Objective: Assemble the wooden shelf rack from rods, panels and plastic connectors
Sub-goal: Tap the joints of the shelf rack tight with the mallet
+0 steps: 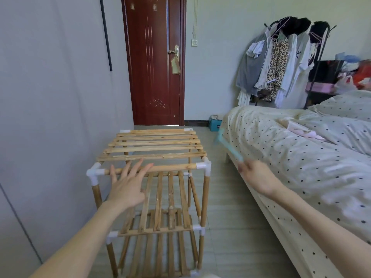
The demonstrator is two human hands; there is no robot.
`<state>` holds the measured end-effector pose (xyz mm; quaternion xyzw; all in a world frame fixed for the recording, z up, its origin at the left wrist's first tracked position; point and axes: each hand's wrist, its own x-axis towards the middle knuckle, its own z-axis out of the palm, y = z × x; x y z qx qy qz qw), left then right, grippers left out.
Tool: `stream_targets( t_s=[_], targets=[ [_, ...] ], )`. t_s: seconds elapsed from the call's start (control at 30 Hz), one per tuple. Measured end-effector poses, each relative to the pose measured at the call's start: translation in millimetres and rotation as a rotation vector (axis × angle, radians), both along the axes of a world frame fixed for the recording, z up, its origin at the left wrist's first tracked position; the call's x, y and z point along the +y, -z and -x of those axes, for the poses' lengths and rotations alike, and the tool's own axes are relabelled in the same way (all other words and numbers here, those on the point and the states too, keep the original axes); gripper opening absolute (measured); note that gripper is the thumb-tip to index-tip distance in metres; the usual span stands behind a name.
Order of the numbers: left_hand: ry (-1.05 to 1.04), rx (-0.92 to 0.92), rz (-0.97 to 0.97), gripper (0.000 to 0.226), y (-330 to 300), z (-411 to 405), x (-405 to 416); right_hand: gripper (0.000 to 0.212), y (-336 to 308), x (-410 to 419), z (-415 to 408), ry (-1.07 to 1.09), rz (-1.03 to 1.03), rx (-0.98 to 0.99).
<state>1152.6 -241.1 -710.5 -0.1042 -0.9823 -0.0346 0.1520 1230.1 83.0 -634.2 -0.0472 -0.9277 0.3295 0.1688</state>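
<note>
One wooden shelf rack [152,177] with three slatted panels stacked in tiers, standing on the floor between wall and bed [301,157]. White plastic connectors [203,166] at corners, rods pale and knotted. Left hand [128,185] stretched flat over the rack's front top rod [166,168], fingers spread, grip apart. Right hand [255,175] raised beside the rack near the bed edge, grip pinched on a blurred light-blue tool [226,145].

The rack [154,157] is showing rough, pale wood with smooth white plastic corners [203,166], the door [153,61] is shining dark glossy wood, and the bed [301,149] is wearing soft dotted cloth.
</note>
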Motion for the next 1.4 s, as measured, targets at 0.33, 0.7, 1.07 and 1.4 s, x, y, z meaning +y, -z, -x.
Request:
stream_targets(
  t_s=[0.33,0.7,1.07,1.4],
  targets=[
    [0.003,0.007,-0.017,0.089,1.4,0.8,0.4,0.029,-8.9,3.2,-1.0,0.197,0.125,0.409],
    [0.015,-0.017,-0.028,0.086,-3.3,-2.9,1.1,0.03,10.7,-12.6,-2.8,0.205,0.088,0.309],
    [-0.017,-0.013,-0.033,0.084,-14.4,-13.6,53.8,0.032,35.4,11.6,2.1,0.14,0.076,0.042],
    [0.137,0.152,-0.223,0.054,-3.8,-3.7,169.9,0.032,56.8,14.0,0.9,0.0,0.201,-0.018]
  ],
)
